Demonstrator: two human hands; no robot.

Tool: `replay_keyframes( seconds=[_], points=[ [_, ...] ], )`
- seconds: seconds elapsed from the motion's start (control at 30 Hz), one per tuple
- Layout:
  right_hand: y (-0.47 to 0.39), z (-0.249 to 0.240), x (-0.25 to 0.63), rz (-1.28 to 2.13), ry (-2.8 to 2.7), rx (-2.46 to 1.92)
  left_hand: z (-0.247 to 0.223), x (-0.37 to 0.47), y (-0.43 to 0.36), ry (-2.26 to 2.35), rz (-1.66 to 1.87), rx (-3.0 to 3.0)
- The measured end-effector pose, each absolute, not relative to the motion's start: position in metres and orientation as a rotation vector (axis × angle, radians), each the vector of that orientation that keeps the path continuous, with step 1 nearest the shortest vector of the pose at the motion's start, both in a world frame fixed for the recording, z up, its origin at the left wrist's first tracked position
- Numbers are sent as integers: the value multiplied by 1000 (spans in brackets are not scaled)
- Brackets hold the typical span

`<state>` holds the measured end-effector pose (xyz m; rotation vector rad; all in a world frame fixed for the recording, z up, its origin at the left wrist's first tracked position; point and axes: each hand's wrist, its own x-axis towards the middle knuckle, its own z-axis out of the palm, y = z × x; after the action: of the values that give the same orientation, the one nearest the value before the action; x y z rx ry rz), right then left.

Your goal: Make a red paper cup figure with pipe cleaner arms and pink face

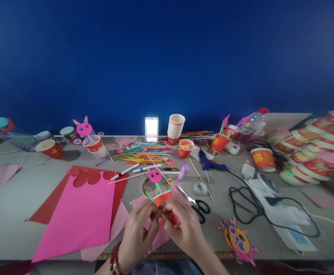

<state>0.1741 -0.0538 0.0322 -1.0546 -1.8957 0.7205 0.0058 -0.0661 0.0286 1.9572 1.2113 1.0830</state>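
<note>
Just in front of me, a red paper cup [163, 197] stands tilted, with a pink paper animal head [154, 175] on green stems rising out of it. A small yellow paper piece [169, 181] sits on another stem. My left hand [141, 225] and my right hand [184, 220] meet at the cup's near side, fingertips closed together. Between them shows a small orange-yellow piece [160, 212], pinched from both sides; its exact kind is hidden. My right fingers also lie across the cup, covering much of it.
Black-handled scissors [194, 200], a tape roll [199, 188] and a blue glue gun [209, 162] lie to the right. Pink sheets [83, 206] cover the left. Coloured sticks [146, 152] spread behind. Cables and a power strip [294, 233] lie at right, near stacked red containers [318, 164].
</note>
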Motion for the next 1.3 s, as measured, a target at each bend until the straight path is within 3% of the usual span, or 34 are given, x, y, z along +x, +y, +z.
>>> replay_keyframes(
  seconds=[1.3],
  points=[
    [-57, 24, 172, 1094, -1661, -1137, 21, 9, -65, 1179, 1247, 2183]
  ],
)
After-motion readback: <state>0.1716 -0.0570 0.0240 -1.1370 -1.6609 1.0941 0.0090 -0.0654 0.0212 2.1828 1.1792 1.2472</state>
